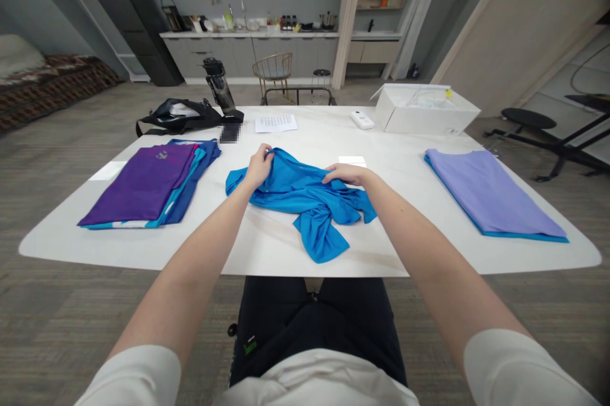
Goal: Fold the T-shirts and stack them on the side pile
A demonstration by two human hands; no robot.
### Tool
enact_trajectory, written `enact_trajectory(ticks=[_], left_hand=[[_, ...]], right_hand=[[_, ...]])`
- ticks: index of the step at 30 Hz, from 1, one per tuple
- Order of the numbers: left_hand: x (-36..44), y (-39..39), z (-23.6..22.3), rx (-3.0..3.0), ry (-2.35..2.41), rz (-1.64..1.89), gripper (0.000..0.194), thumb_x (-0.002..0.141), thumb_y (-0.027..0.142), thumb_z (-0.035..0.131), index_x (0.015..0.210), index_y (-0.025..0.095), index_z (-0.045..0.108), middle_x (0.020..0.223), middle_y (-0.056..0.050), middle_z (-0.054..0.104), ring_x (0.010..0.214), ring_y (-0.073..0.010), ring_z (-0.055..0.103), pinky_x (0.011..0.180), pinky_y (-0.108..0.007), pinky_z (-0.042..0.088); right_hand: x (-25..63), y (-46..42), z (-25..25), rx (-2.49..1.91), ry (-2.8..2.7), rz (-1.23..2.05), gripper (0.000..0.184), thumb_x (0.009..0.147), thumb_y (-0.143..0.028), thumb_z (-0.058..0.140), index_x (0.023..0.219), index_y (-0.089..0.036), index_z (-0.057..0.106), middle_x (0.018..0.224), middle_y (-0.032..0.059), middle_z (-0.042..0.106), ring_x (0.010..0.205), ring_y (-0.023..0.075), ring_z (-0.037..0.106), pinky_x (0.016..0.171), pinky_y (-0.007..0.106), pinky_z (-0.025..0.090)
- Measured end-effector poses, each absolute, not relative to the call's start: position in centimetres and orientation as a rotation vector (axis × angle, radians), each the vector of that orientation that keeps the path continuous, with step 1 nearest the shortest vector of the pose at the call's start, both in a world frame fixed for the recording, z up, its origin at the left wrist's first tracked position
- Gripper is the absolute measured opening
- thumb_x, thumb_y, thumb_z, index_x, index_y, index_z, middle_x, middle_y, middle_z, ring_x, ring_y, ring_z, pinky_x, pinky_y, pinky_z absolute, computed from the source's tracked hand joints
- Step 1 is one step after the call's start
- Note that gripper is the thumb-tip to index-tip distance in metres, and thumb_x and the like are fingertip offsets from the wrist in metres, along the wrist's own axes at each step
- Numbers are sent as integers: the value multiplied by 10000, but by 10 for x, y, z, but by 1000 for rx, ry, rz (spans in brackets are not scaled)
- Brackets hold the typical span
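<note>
A crumpled blue shirt (pixel 305 193) lies in front of me at the middle of the white table (pixel 381 247), one part of it trailing toward the near edge. My left hand (pixel 260 166) pinches its upper left edge, lifting the fabric slightly. At the shirt's right side, my right hand (pixel 347 174) has its thumb and fingers closed on the cloth. To the left is a stack of folded clothes with a purple shirt (pixel 145 180) on top. On the right, a folded lavender shirt (pixel 490 193) rests on a blue folded garment.
Along the far edge are a black bag (pixel 183 115), a dark bottle (pixel 219 85), a printed sheet (pixel 276 123), a small white device (pixel 362 120) and an open white box (pixel 424 117). A chair (pixel 274 69) stands beyond the table.
</note>
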State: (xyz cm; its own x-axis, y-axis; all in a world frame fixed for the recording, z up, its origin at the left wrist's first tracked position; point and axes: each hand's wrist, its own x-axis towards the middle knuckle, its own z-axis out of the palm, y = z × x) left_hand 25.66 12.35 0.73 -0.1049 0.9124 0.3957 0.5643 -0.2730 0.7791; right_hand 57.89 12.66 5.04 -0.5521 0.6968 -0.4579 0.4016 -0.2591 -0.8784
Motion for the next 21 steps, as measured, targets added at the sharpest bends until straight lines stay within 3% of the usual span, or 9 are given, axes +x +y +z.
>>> enact_trajectory(ticks=[3, 5, 7, 9, 11, 14, 17, 19, 21], left_hand=[[254, 127, 12, 1842, 1601, 1409, 169, 967, 319, 541, 1086, 221, 609, 776, -14, 560, 720, -184, 510, 777, -293, 387], [251, 129, 14, 1834, 1568, 1441, 180, 945, 333, 570, 1070, 211, 615, 808, -17, 572, 756, -179, 523, 787, -285, 397], [247, 132, 15, 1815, 1543, 1429, 199, 903, 344, 605, 1041, 201, 620, 830, -12, 584, 792, -176, 536, 798, -277, 418], [245, 132, 17, 1804, 1533, 1368, 224, 841, 339, 639, 1007, 189, 628, 847, -7, 603, 819, -176, 555, 810, -280, 445], [243, 130, 20, 1804, 1518, 1286, 249, 771, 316, 666, 976, 176, 650, 865, -13, 634, 842, -182, 584, 825, -292, 469], [241, 124, 28, 1810, 1480, 1187, 336, 696, 281, 671, 1009, 160, 698, 933, -40, 691, 922, -212, 634, 873, -314, 496], [238, 119, 38, 1869, 1511, 1030, 464, 678, 299, 669, 1116, 158, 727, 1044, -63, 721, 1012, -245, 650, 935, -337, 498], [235, 117, 44, 1953, 1564, 794, 438, 679, 353, 678, 1065, 158, 750, 1021, -66, 730, 988, -263, 654, 935, -353, 496], [232, 117, 48, 2026, 1595, 536, 387, 693, 441, 679, 946, 158, 753, 929, -70, 723, 911, -267, 651, 889, -361, 501]], right_hand=[[584, 128, 51, -1100, -1477, 2011, 308, 638, -201, 844, 901, -165, 688, 895, 54, 723, 823, 214, 685, 754, 310, 585], [589, 130, 51, -1004, -1330, 2079, 254, 782, -252, 786, 991, -161, 673, 961, 70, 732, 897, 216, 700, 838, 334, 593], [596, 132, 51, -1021, -1260, 2158, 225, 932, -324, 669, 1065, -142, 663, 1033, 107, 733, 996, 230, 703, 928, 369, 583], [605, 135, 51, -1103, -1283, 2218, 231, 982, -306, 604, 1106, -120, 660, 1097, 136, 726, 1053, 231, 697, 982, 374, 569], [614, 137, 50, -1180, -1381, 2242, 220, 928, -215, 652, 1123, -114, 664, 1126, 133, 720, 1025, 218, 698, 949, 337, 583], [622, 141, 48, -1330, -1559, 2160, 341, 785, -131, 765, 1116, -132, 684, 1036, 91, 720, 810, 172, 673, 720, 256, 589], [622, 141, 48, -1651, -1746, 1857, 275, 680, -147, 847, 911, -123, 700, 769, 45, 642, 601, 121, 532, 526, 227, 457], [619, 140, 49, -1837, -1899, 1641, 251, 638, -170, 870, 808, -123, 691, 710, 36, 592, 617, 125, 501, 539, 242, 408], [617, 139, 52, -1854, -2013, 1514, 271, 634, -233, 870, 827, -144, 701, 771, 38, 607, 709, 145, 520, 605, 253, 404]])
